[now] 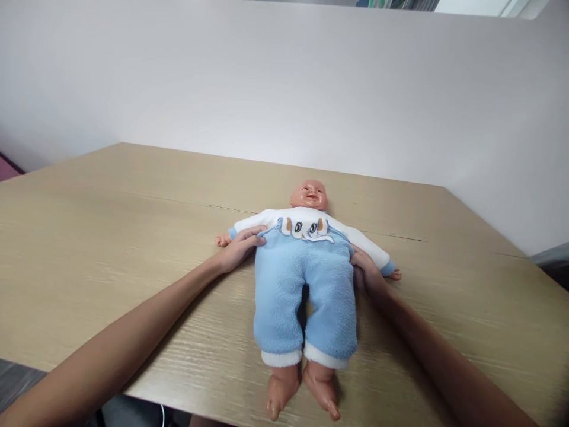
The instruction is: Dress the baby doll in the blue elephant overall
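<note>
A baby doll [310,198] lies on its back on the wooden table, head away from me and bare feet toward me. It wears a white long-sleeved top [304,213] and fluffy blue trousers [284,284] with white cuffs and an animal face at the chest. At the left side of the upper edge, my left hand [242,248] is closed on the trousers, thumb on the cloth. My right hand [368,273] grips the opposite side, its fingers partly hidden by the fabric. Both doll arms stretch outward beyond my hands.
The wooden table [133,237] has thin seams across it and reaches back to a pale wall [249,89]. Below its near edge, a dark object [128,410] shows at the bottom. Something dark [555,264] stands past the right edge.
</note>
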`<state>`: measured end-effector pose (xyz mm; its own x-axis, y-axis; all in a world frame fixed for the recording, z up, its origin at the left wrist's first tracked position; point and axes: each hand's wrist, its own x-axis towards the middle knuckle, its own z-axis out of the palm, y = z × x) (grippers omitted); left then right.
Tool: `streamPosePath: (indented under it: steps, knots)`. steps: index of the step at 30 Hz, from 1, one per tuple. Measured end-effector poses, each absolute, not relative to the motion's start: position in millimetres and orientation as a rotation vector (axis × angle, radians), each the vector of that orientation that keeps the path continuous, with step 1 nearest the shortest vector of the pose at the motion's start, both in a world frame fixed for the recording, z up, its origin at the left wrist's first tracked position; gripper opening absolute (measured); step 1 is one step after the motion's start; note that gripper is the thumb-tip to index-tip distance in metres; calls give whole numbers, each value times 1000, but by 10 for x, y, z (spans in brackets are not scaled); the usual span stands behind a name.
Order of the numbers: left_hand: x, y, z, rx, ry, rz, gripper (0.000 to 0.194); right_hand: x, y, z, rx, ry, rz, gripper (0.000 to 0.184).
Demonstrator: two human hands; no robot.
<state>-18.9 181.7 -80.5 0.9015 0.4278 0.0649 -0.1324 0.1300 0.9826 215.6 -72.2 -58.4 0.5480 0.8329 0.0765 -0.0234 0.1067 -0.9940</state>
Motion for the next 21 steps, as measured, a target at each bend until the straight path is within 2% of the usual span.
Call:
streamPosePath:
  steps: [4,9,14,17,21]
  knots:
    - [-226,1837,-816,1525,169,460,27,2204,-743,-588,-1292,-816,713,14]
    - [-180,1690,-711,1429,215,618,34,2108,-688,-492,-1185,-741,719,16]
    - [-152,1686,-656,1568,272,535,40,2199,-638,-474,-1338,-719,741,29]
    - [-192,1780,-669,1839,285,492,37,2337,-748,-488,-1554,-840,731,37]
    - [-241,1865,-701,2090,190,514,25,2379,-901,-536,-1616,-876,683,31]
